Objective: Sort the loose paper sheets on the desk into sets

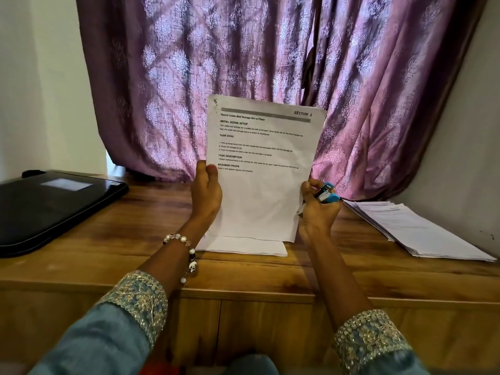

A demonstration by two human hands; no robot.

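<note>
The person held one printed sheet (263, 169) upright over the desk (151, 239), text facing the camera; header read "SECTION 1" at top R, w/ staple marks or small tears at the top L corner. Left hand (206, 194) pinched the sheet's L edge, thumb on the front, fingers curled behind. Right hand (316, 209) was at the sheet's lower R edge, curled round a small blue stapler (326, 193); whether it also pinched the paper I couldn't tell.

Taking the desk as landmark: a low stack of sheets (243, 247) lay flat at desk centre, directly under the held sheet and near the front edge. A bigger fanned pile (414, 228) sat at the desk's R end, well apart from the centre stack. A closed black laptop (51, 204) lay on the desk's L end. Purple curtain (270, 55) hung behind the desk.

Step in hand, as I judge it: reading the header to decide which set this sheet belongs to. Prob. mid-task, since two piles already exist, but which pile is sorted vs. unsorted isn't clear.

Next move likely calls for matching the section no. to a set, squaring the sheet w/ its mates, then lining the stapler jaw on a corner. Stapler in the R hand leaves less grip for the paper, so the L hand would need to carry it.
</note>
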